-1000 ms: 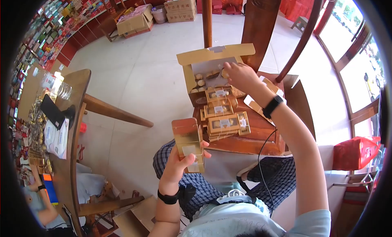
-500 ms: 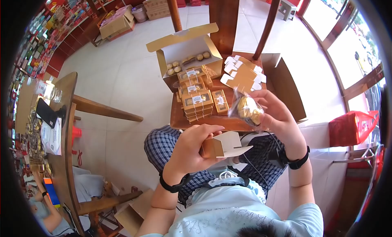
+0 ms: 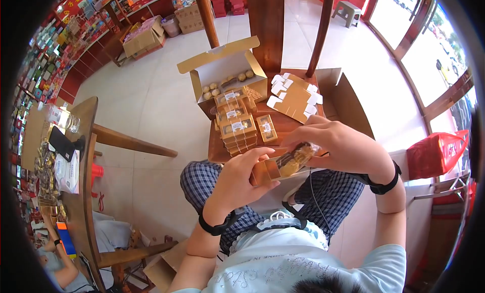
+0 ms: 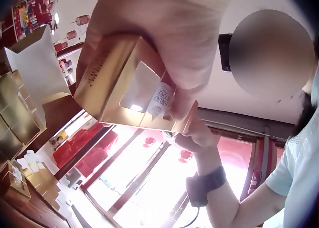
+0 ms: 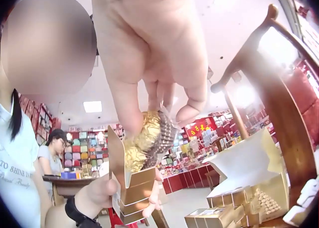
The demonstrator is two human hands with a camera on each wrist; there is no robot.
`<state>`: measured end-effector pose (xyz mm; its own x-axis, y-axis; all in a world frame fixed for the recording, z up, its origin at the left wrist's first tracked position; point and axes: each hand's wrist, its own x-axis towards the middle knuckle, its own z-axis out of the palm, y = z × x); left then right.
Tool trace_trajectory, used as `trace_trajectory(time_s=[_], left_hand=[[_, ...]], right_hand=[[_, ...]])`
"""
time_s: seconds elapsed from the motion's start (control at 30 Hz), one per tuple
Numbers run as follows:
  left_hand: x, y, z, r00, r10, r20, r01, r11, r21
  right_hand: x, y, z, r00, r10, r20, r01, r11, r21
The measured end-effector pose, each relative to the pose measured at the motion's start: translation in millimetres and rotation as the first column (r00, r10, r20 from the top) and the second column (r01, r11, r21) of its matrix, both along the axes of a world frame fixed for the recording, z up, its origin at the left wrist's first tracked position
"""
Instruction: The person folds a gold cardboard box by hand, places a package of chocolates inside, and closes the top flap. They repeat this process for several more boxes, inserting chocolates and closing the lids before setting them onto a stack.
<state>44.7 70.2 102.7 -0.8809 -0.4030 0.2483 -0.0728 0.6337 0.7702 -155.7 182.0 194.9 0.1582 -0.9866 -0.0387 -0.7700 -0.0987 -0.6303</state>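
Note:
My left hand [image 3: 241,178] grips a small gold box [image 3: 263,173] with its end open; the left wrist view shows the box [image 4: 115,83] with a clear window and white label. Between the fingers of my right hand [image 3: 343,145] are gold foil-wrapped balls [image 3: 297,159] in clear wrap, held at the box's open end. Seen from the right wrist, the balls [image 5: 144,143] have brown pleated cups and sit against the open flaps, partly at the box mouth. How deep they go in cannot be told.
On the wooden chair seat [image 3: 290,122] are stacked gold boxes [image 3: 237,129], one separate small box [image 3: 267,128], flattened cartons [image 3: 297,98] and a large open box [image 3: 222,73] holding several balls. A wooden table [image 3: 87,156] stands left, a red bag [image 3: 435,154] right.
My right hand has picked the wrapped balls out of the large box and brought them to the small box. My left hand has tipped that box so its open end faces right.

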Motion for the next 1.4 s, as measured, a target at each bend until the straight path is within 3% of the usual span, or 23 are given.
trace_trajectory(time_s=[0.23, 0.3, 0.43, 0.6, 0.67, 0.73, 0.8, 0.87, 0.93, 0.97, 1.0, 1.03, 1.07, 1.1, 1.13, 1.2, 1.33, 1.37, 1.4], left_hand=[[-2.8, 1.4, -3.7, 0.997, -0.054, -0.046, 0.058, 0.992, 0.109], [-4.7, 2.7, -5.3, 0.991, -0.07, -0.117, 0.083, 0.99, 0.111], [-7.6, 11.5, -19.0, 0.989, -0.073, -0.13, 0.098, 0.976, 0.196], [-12.7, 19.4, -11.8, 0.99, -0.134, -0.035, 0.139, 0.962, 0.234], [-17.0, 22.6, -20.3, 0.985, -0.125, -0.12, 0.145, 0.974, 0.175], [-19.1, 24.4, -23.3, 0.972, -0.12, -0.203, 0.146, 0.983, 0.115], [-19.7, 26.7, -21.5, 0.984, -0.177, 0.003, 0.173, 0.966, 0.194], [-19.3, 26.0, -18.4, 0.981, -0.189, 0.046, 0.17, 0.948, 0.269], [-16.5, 22.4, -23.7, 0.975, -0.204, 0.087, 0.164, 0.926, 0.341], [-14.8, 18.4, -36.5, 0.987, -0.158, -0.023, 0.156, 0.924, 0.35], [-14.0, 15.8, -47.8, 0.985, -0.108, -0.133, 0.149, 0.921, 0.36], [-14.4, 15.5, -56.2, 0.985, -0.107, -0.137, 0.15, 0.921, 0.358], [-15.4, 16.1, -64.0, 0.966, -0.072, -0.247, 0.197, 0.823, 0.533], [-16.9, 16.5, -67.6, 0.939, -0.011, -0.345, 0.258, 0.689, 0.677], [-19.3, 15.9, -67.4, 0.938, -0.008, -0.346, 0.256, 0.69, 0.677], [-23.4, 17.3, -65.0, 0.946, 0.011, -0.325, 0.262, 0.567, 0.781], [-32.9, 20.5, -59.7, 0.976, 0.092, -0.199, 0.127, 0.502, 0.856], [-35.6, 19.8, -60.9, 0.968, 0.108, -0.227, 0.155, 0.456, 0.876], [-37.0, 20.7, -57.0, 0.968, 0.109, -0.225, 0.153, 0.455, 0.877]], right_hand=[[2.3, -13.7, 0.1, 0.994, 0.027, 0.109, -0.034, 0.998, 0.055], [-9.2, -15.9, -8.4, 0.967, 0.129, 0.218, -0.126, 0.992, -0.03], [1.6, -10.4, -14.4, 0.968, 0.031, 0.247, -0.041, 0.999, 0.034], [17.4, -10.2, -22.4, 0.99, 0.008, 0.141, -0.017, 0.998, 0.068], [15.3, -10.6, -34.8, 0.994, 0.014, 0.112, -0.015, 1.0, 0.007], [18.6, -16.9, -30.2, 0.996, 0.041, -0.083, -0.022, 0.975, 0.222], [22.5, -20.9, -30.1, 0.983, 0.075, -0.165, -0.026, 0.959, 0.281], [16.2, -22.2, -30.3, 0.962, 0.112, -0.247, -0.023, 0.941, 0.338], [-0.9, -18.9, -30.5, 0.99, 0.143, 0.007, -0.142, 0.979, 0.148], [-9.3, -18.9, -23.1, 0.995, 0.06, 0.081, -0.078, 0.969, 0.236], [-18.9, -12.8, -25.4, 0.978, -0.055, 0.2, 0.017, 0.983, 0.185], [-27.0, -6.1, -37.0, 0.921, -0.067, 0.383, 0.042, 0.996, 0.075], [-29.3, -0.9, -52.4, 0.832, -0.053, 0.553, 0.084, 0.996, -0.03], [-21.5, 3.2, -65.3, 0.78, -0.066, 0.623, 0.131, 0.99, -0.058], [-9.3, 8.0, -73.1, 0.719, -0.075, 0.691, 0.18, 0.98, -0.081], [11.9, 12.0, -83.8, 0.721, -0.158, 0.674, 0.228, 0.974, -0.015], [21.9, 12.7, -118.5, 0.571, -0.292, 0.767, 0.382, 0.922, 0.067], [22.5, 12.6, -120.9, 0.499, -0.34, 0.797, 0.422, 0.899, 0.119], [24.2, 12.5, -121.6, 0.497, -0.34, 0.798, 0.421, 0.899, 0.121]])
